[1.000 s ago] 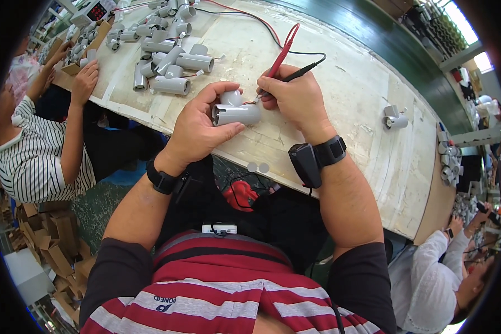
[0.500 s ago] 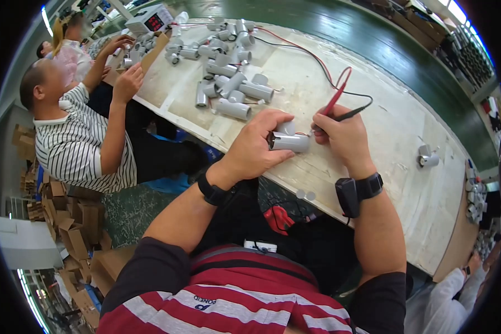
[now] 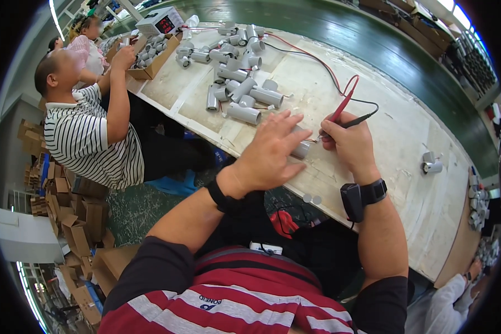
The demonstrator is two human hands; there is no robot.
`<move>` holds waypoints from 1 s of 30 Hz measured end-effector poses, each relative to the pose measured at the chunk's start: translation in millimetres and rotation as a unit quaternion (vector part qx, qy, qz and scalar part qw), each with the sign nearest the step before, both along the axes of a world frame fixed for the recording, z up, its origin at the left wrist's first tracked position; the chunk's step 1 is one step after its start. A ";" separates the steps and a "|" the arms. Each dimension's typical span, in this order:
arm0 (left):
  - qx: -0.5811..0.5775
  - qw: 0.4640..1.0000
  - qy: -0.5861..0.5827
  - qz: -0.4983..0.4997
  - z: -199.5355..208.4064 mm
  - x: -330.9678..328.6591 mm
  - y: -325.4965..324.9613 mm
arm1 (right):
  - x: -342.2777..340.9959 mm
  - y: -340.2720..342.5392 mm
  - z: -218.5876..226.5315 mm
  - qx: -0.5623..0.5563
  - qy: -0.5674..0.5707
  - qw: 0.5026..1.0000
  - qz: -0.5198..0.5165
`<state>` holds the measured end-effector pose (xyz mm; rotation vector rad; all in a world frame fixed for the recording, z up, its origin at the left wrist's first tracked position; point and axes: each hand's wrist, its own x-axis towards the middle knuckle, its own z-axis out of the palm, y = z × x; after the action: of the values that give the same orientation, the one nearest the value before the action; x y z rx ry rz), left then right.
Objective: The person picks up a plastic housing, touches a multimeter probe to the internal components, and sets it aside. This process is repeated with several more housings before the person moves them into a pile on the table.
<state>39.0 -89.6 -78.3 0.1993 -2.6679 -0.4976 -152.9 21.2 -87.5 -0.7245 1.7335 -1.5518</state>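
On the left I've got the left hand (image 3: 270, 150) with its grip spread, fingers fanned apart over a grey cylindrical housing (image 3: 301, 150) rather than clamped on it; that housing lies on the counter (image 3: 406, 195) between my two hands. I'd steady it with light pressure only, otherwise it could roll and tug the thin wires (image 3: 310, 140) at its end. Going right, those wires run to a small pale connector (image 3: 319, 139) by the right hand (image 3: 348, 139), whose grip is clamped on a red probe (image 3: 340, 108) and a black probe (image 3: 357, 120) together, kinda like chopsticks. Can't tell from here if the tips actually touch metal. My guess is both want seating squarely in the connector without bumping each other, with the wrist low for less wobble. Surroundings: far left there's a jumble of cardboard boxes (image 3: 75, 236), then a co-worker in a striped shirt (image 3: 86, 142), some scuffed green floor (image 3: 131, 214), and a carton (image 3: 150, 72) of similar parts. A boxy power supply (image 3: 158, 21) with a red display sits near the far end, then a messy heap of grey housings (image 3: 242, 89). The counter's pale top looks stained and worn. Red and black leads (image 3: 312, 58) snake over it, one lone housing (image 3: 432, 166) lies off right, and a white sleeve (image 3: 445, 309) pokes in at the lower right.
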 end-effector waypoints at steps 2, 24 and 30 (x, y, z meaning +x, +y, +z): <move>-0.007 1.000 -0.007 0.013 -7.1 -3.4 10.7 | 1.8 -1.1 0.3 -0.007 -0.003 1.000 -0.009; -0.144 0.951 -0.186 0.199 1.3 -16.4 -101.8 | -26.7 16.6 -9.4 -0.181 -0.119 0.974 -0.072; -0.149 0.943 -0.234 0.183 3.9 10.9 -178.1 | -24.8 16.7 -4.6 -0.169 -0.122 0.976 -0.059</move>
<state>49.9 -267.7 -74.4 0.7887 -3.0079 0.0922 -177.7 37.8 -92.1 -0.5684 1.3695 -1.9574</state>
